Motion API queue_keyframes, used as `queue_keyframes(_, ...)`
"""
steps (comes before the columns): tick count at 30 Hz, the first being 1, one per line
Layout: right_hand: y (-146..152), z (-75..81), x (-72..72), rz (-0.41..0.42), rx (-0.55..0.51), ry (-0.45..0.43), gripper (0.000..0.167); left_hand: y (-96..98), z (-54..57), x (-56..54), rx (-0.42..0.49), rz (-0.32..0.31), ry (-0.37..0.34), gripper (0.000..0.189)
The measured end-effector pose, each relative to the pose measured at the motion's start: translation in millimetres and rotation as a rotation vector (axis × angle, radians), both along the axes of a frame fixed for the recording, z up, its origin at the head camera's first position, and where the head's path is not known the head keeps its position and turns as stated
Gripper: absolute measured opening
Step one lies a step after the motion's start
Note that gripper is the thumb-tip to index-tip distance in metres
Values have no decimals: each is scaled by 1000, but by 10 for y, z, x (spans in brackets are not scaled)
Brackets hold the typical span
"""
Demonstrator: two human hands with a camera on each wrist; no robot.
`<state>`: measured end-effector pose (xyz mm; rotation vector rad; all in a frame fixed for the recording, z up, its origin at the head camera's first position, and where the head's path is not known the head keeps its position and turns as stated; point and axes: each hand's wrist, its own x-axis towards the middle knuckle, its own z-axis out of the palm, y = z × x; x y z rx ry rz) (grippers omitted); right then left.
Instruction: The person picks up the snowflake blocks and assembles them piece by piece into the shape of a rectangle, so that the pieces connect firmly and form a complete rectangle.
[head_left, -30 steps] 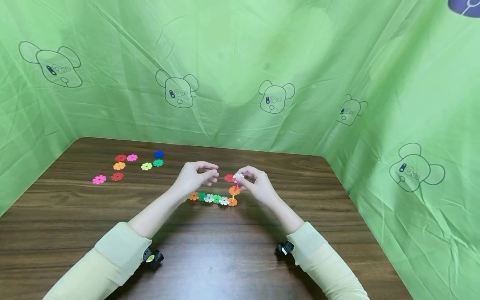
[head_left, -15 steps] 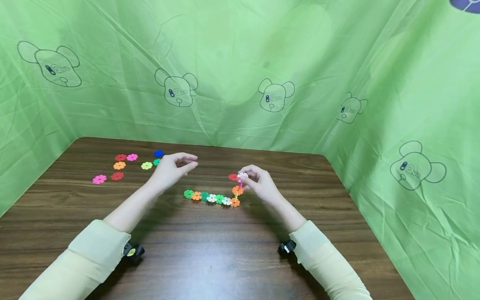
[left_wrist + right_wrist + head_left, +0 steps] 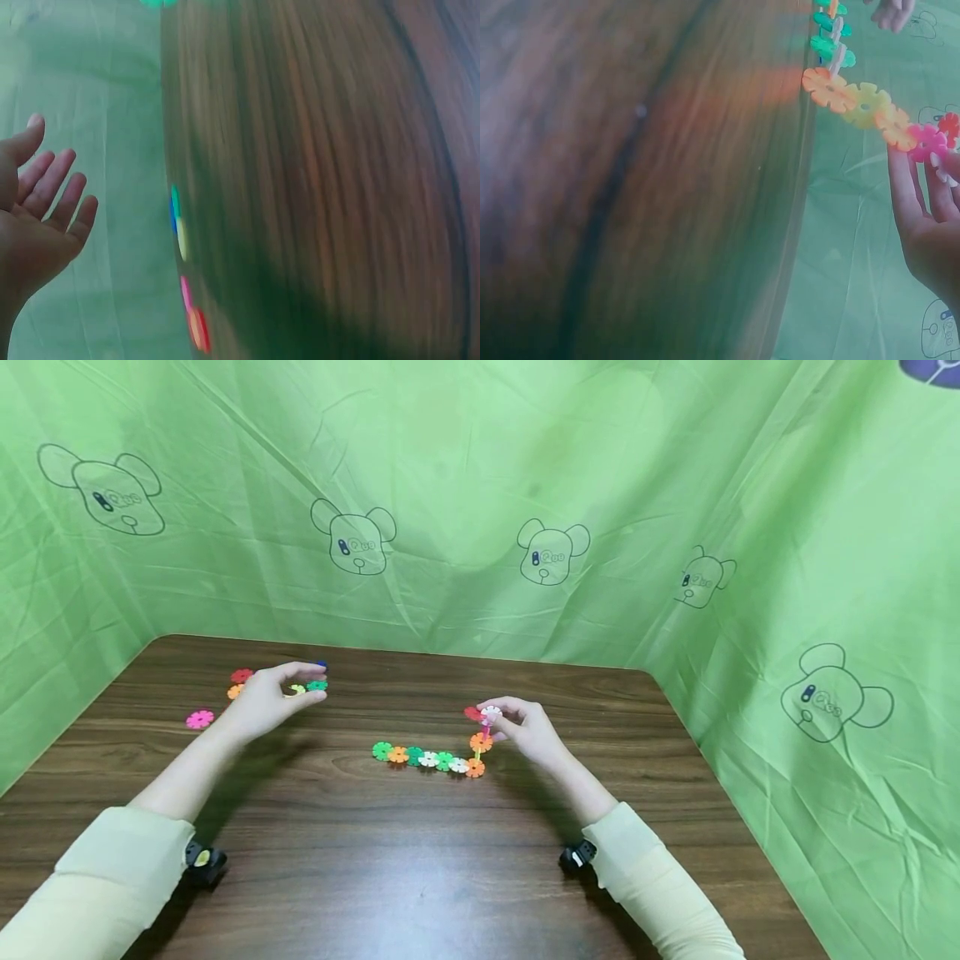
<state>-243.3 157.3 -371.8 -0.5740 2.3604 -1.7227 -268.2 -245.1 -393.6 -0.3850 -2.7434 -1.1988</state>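
A chain of notched plastic snowflake discs (image 3: pixel 444 762) runs along the table, then bends up at an orange disc (image 3: pixel 475 768). My right hand (image 3: pixel 528 732) pinches the chain's upper end by the white disc (image 3: pixel 491 713), beside a red disc (image 3: pixel 472 713). In the right wrist view, a pink disc (image 3: pixel 928 142) of the chain sits at the fingertips. My left hand (image 3: pixel 264 703) is over the loose discs at the far left, thumb and fingers apart, holding nothing. Near its fingertips lie a green disc (image 3: pixel 317 686) and a partly covered lime disc (image 3: pixel 297 689).
A red disc (image 3: pixel 242 676), a pink disc (image 3: pixel 200 719) and a partly hidden orange disc (image 3: pixel 235 692) lie around the left wrist. A blue disc (image 3: pixel 322 665) shows behind the fingers. Green cloth (image 3: pixel 450 468) walls in the wooden table (image 3: pixel 420 852).
My left hand has moved left, away from the chain to the loose discs, uncovering the chain's green left end. My right hand and the chain have shifted slightly right.
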Motion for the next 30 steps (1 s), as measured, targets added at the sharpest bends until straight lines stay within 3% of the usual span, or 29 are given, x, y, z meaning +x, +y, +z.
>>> queue_keyframes(11,37,-20,-29,19,-52,-22,24,-675,-173,12,-105,4,4,50)
queue_keyframes(19,39,-29,-46,24,-44,-20,24,-947,-300,-17,-223,-3,-13,50)
queue_keyframes(30,12,2,-48,20,-39,-35,25,-1168,-417,-102,-299,-18,-84,46)
